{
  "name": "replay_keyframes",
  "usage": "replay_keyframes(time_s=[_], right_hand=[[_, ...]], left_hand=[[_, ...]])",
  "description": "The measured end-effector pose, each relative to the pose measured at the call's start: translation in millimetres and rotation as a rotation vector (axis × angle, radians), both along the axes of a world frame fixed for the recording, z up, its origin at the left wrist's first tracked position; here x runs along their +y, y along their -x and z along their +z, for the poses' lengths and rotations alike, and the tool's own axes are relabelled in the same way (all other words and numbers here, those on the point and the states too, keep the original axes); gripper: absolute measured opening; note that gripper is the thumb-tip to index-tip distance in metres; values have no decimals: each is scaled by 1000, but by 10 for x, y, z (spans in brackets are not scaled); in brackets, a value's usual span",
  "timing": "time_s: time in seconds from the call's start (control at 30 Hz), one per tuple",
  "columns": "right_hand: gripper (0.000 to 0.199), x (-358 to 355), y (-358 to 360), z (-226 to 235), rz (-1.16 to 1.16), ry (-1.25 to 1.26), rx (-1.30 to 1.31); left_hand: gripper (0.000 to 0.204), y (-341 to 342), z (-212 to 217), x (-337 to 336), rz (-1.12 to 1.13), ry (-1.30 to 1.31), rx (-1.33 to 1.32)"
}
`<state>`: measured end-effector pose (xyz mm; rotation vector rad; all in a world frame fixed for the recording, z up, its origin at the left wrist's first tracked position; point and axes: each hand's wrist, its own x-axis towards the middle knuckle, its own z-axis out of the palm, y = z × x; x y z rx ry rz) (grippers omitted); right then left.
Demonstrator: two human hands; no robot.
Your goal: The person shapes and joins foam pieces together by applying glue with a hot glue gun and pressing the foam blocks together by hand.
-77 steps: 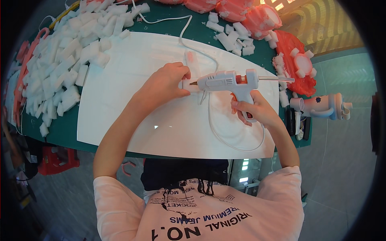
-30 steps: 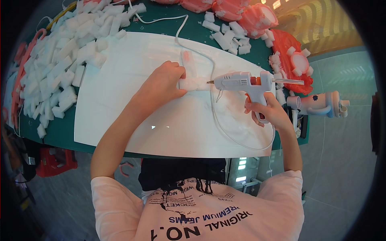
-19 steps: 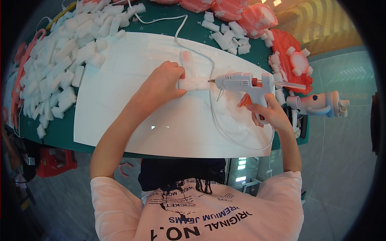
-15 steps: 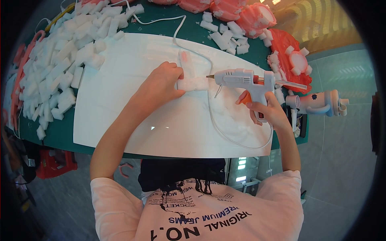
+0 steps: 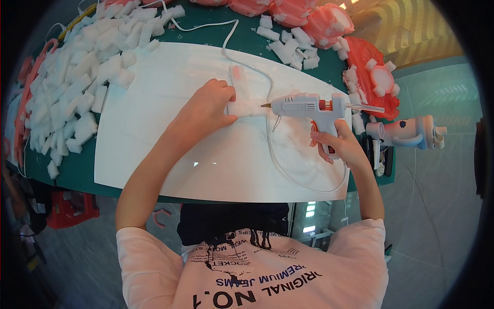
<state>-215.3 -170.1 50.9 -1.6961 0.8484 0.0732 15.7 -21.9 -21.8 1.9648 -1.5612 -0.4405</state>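
Left hand point(image 5: 210, 104) pinches the left end of a white foam strip point(image 5: 248, 108) while right hand point(image 5: 341, 145) curls round a white plastic glue gun point(image 5: 299, 105)!

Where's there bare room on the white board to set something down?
Two bare patches on the white board: one between the foam pile and left forearm, another between that forearm and the looping cord. Crowded: where left hand, foam strips and glue gun meet; off the right edge, around the red plastic.
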Motion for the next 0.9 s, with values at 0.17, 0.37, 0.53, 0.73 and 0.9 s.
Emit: replay_keyframes(time_s=[0.17,0.37,0.53,0.73,0.9], right_hand=[[21,-6,11,15,2,-2,28],[22,-18,68,38,-21,2,50],[18,-41,-65,56,35,16,-41],[18,30,-253,104,112,4,-15],[18,68,-330,109,80,9,38]], left_hand=[[24,-10,-5,14,7,14,6],[24,-8,-10,5,7,13,-4],[24,-6,-5,8,2,21,-3],[26,-3,-22,5,10,4,0],[27,-10,-27,-2,5,-11,1]])
